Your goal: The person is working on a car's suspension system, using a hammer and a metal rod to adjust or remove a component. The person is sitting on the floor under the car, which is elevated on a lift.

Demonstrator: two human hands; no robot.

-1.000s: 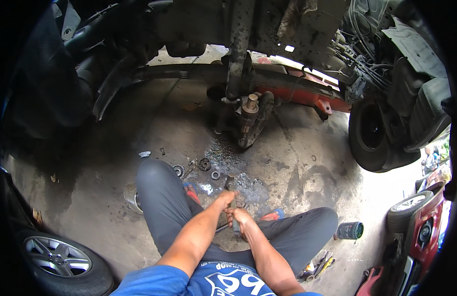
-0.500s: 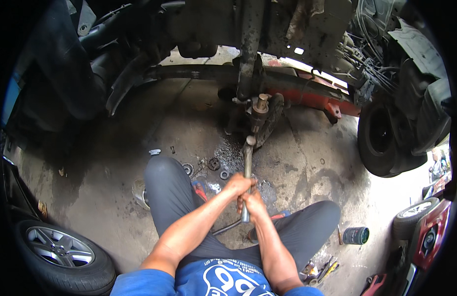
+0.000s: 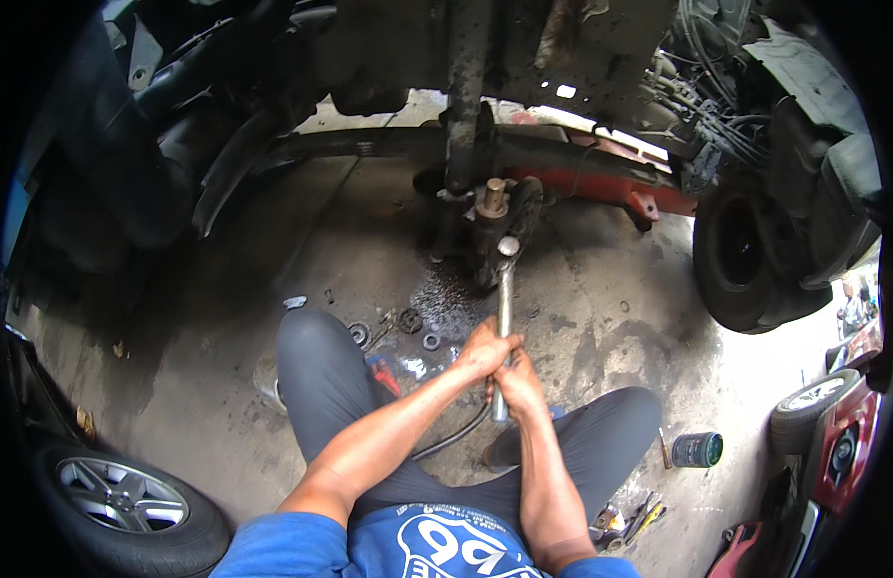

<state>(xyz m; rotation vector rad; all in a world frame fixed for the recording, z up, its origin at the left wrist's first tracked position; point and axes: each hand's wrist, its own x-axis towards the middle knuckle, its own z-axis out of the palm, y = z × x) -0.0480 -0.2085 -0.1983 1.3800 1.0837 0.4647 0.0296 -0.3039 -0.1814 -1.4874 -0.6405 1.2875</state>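
Both my hands grip one hammer with a long metal handle [image 3: 505,303]. My left hand [image 3: 486,349] is closed round the middle of the handle. Just below and to the right, my right hand [image 3: 519,383] is wrapped round it near its lower end. The shiny round face of the hammer head [image 3: 508,247] stands in front of a bare wheel spindle [image 3: 493,199] under the raised vehicle. Whether head and spindle touch, I cannot tell. A dark bar [image 3: 463,116] reaches down behind the spindle.
Ring-shaped parts [image 3: 431,341] lie on the stained floor beside my left knee. A wheel [image 3: 123,496] lies at lower left. A dark green can [image 3: 697,450] and several hand tools [image 3: 639,521] are right of my legs. A red beam [image 3: 600,185] crosses behind the spindle.
The hammer head has moved right and up, closer to the spindle in the picture. Both hands moved with it, still gripping the handle. The whole view has shifted slightly.
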